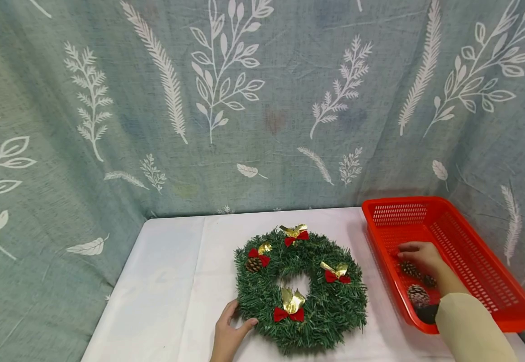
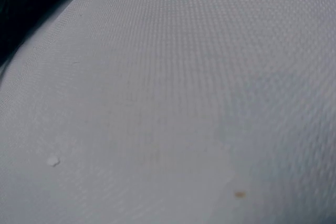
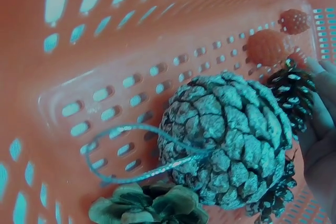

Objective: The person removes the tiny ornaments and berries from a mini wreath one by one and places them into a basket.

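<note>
A green wreath [image 1: 262,296] with red bows, gold leaves and a pine cone [image 1: 253,264] lies on the white-covered table. My left hand [image 1: 230,329] touches its lower left edge, thumb and forefinger spread apart. In the red basket [image 1: 470,266] on the right, my right hand [image 1: 425,256] reaches down over some pine cones with its fingers loosely extended. The right wrist view shows those fingers [image 3: 326,80] beside a small dark pine cone [image 3: 293,97], close to red berry-like pieces [image 3: 268,47]. A large pale pine cone [image 3: 226,140] with a cord loop sits nearer that camera.
A brown open-scaled cone [image 3: 149,203] lies at the bottom of the right wrist view. The basket's raised rim [image 1: 382,291] stands right of the wreath. A grey-green patterned curtain [image 1: 262,110] hangs behind the table. White cloth [image 2: 168,108] fills most of the left wrist view.
</note>
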`<state>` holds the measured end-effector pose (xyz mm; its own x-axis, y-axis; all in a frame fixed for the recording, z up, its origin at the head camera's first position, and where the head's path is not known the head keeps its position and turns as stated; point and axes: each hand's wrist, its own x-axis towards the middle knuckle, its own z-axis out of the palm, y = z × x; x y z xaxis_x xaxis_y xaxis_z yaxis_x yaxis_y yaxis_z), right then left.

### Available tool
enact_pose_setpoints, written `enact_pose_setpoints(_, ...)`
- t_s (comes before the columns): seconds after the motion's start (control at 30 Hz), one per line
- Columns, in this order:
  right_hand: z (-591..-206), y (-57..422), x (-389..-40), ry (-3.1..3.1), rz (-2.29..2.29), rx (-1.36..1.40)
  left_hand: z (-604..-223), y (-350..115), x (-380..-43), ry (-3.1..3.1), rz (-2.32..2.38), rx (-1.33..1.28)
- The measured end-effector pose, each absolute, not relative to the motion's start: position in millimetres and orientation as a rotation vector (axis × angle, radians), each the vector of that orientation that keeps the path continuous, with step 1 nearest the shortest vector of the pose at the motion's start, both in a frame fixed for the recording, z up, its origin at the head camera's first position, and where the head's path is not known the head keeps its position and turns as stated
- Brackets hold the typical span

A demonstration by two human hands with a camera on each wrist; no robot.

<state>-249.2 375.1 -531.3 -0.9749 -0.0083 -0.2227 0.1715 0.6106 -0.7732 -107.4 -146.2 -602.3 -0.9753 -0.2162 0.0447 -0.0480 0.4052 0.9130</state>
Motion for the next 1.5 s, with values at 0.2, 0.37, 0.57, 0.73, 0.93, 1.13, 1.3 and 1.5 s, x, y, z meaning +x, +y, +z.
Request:
enact_pose_setpoints(0.2, -523, 374, -250, 2.579, -1.377, 0.158, -601, -146, -106, -2.473, -1.639, 0.218)
enact_pose_setpoints(0.37, -518, 370, -254, 2.587, -1.321, 0.147, -603, -147, -107, -2.473, -1.616, 0.212)
enact_pose_setpoints(0.57, -510, 366, -259, 2.586, -1.325, 0.115, -606, -146, -108, -2.467, -1.596, 0.205)
enact_pose_setpoints(0.73, -501, 369, -259, 2.533, -1.414, 0.079, -604, -146, -108, -2.453, -1.616, 0.187)
enact_pose_setpoints(0.93, -489, 373, -259, 2.485, -1.513, -0.034, -603, -146, -107, -2.448, -1.630, 0.208)
enact_pose_setpoints(1.13, -474, 367, -258, 2.431, -1.584, -0.109, -578, -139, -101, -2.459, -1.599, 0.216)
enact_pose_setpoints(1.3, -465, 361, -257, 2.396, -1.614, -0.142, -585, -142, -102, -2.463, -1.578, 0.185)
enact_pose_setpoints(1.5, -458, 355, -253, 2.401, -1.606, -0.191, -605, -147, -107, -2.443, -1.610, 0.165)
